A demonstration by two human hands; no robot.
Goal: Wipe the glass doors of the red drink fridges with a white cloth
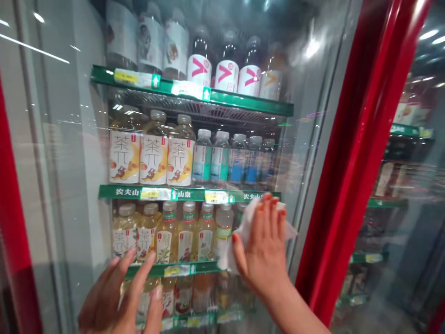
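Observation:
My right hand [262,246] presses a crumpled white cloth [245,227] against the glass door [69,153] of a drinks cooler, its fingers spread over the cloth. Low on the left of the same door, my left hand [120,297] holds nothing, with its fingers apart. Its fingertips seem to rest on the glass, though the contact is hard to judge. Behind the pane, bottles of tea [153,160] and bottled water [212,157] stand in rows on green-edged shelves [194,95].
A glossy red door frame [354,153] runs down the right of the door. Beyond it, another glass-fronted cooler [392,208] holds more shelved goods. Ceiling lights reflect in the glass, and a grey post [83,139] stands behind the pane at the shelves' left.

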